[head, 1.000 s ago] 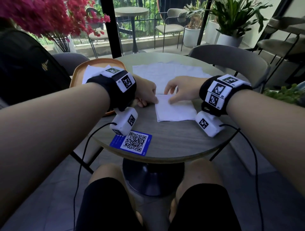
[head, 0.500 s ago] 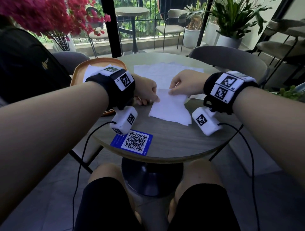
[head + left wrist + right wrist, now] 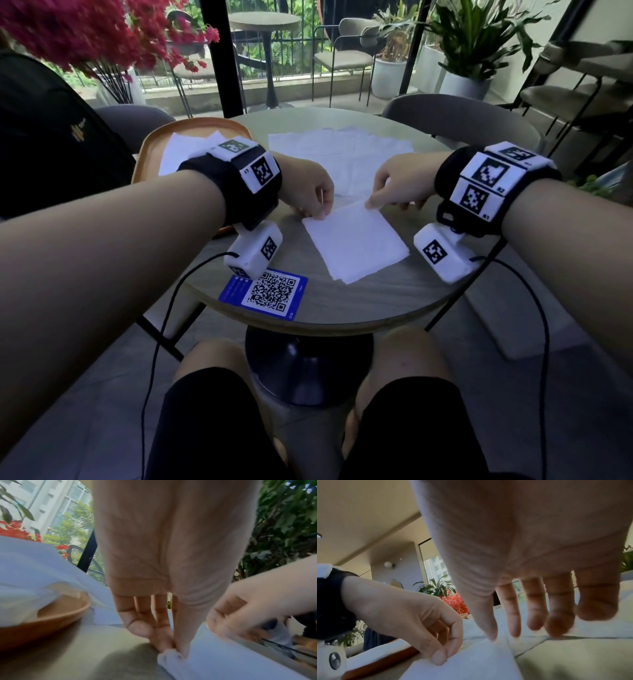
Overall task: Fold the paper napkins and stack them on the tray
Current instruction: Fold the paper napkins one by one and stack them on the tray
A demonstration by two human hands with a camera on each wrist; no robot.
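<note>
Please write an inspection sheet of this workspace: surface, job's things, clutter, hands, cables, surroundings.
Surface: round table, grey-brown top.
Job's things: folded napkin near the front; unfolded napkins behind it; orange tray at left with white napkins on it.
Clutter: blue QR card at the near edge.
Hands: left hand pinches a far corner of the folded napkin; right hand pinches the other far corner.
Cables: black cables hang from both wrist cameras.
Surroundings: grey chairs, red flowers, potted plants.
</note>
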